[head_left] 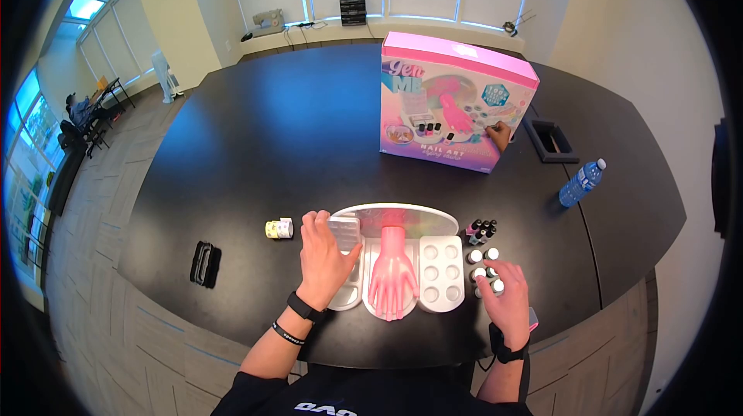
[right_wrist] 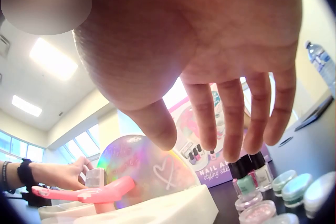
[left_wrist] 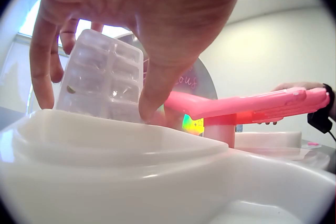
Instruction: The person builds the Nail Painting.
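Note:
My left hand [head_left: 323,260] grips a clear plastic organizer case [left_wrist: 102,74] by its sides, thumb on one edge and fingers on the other. The case has rows of small compartments and stands tilted at the left back of a white nail-art stand [head_left: 441,306]. A pink model hand [head_left: 393,277] lies palm-down in the stand's middle, before a shiny rounded back panel [right_wrist: 142,169]. On the right, my right hand [head_left: 507,300] hovers over several small lidded jars [head_left: 475,256] with relaxed fingers. Nail polish bottles [head_left: 481,230] with black caps stand just behind the jars.
A large pink nail art box [head_left: 457,106] stands at the back of the black table [head_left: 255,130]. A water bottle [head_left: 582,184] is at the right, near a square black table inset [head_left: 551,154]. Small rolls [head_left: 279,228] and a black case [head_left: 205,263] lie left.

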A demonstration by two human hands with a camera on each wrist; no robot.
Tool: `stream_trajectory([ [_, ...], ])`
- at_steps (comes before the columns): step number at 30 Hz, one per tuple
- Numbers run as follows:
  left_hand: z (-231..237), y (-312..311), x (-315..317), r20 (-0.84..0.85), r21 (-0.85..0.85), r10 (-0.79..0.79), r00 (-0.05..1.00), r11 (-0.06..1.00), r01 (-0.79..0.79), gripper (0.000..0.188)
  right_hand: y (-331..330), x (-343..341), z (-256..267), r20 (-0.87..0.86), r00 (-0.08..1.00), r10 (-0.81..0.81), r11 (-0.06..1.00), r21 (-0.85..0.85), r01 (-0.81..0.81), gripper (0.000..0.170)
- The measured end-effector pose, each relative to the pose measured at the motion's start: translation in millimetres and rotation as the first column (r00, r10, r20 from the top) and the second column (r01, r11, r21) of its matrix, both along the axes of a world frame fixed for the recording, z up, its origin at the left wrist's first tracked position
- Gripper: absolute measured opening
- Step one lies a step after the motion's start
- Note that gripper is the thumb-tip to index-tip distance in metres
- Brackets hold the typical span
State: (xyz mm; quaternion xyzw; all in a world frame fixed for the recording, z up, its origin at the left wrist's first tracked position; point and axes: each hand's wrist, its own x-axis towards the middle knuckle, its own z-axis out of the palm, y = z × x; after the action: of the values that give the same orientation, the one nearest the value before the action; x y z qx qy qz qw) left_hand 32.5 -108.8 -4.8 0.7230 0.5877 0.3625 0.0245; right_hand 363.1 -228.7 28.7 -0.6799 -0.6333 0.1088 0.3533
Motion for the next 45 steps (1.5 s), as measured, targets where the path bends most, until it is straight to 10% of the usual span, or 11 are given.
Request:
stream_trajectory([
  [11,39.4,-12.9,-20.6,-0.002,-0.080,0.084,0.996,0.993,-0.084,0.093,2.0,-3.4,0.4,-0.014,1.000,-0.011,1.000,0.029,0.011,0.030],
  [20,15.1,15.8,-127.3,-0.164,-0.175,0.222,0.961,0.952,-0.250,0.054,3.1,-4.9,-2.6,-0.013,1.000,-0.004,0.999,0.051,0.005,0.029],
  [27,-4.0,45.4,-186.2,-0.245,-0.385,-0.133,0.960,0.922,0.030,0.052,3.8,-7.0,-2.2,-0.014,1.000,0.006,0.998,0.061,-0.005,0.029],
  [45,-8.2,45.3,-183.9,-0.041,-0.465,-0.157,0.987,0.877,0.120,0.050,6.0,-5.1,-3.2,-0.021,1.000,-0.003,0.999,0.037,0.004,0.029],
])
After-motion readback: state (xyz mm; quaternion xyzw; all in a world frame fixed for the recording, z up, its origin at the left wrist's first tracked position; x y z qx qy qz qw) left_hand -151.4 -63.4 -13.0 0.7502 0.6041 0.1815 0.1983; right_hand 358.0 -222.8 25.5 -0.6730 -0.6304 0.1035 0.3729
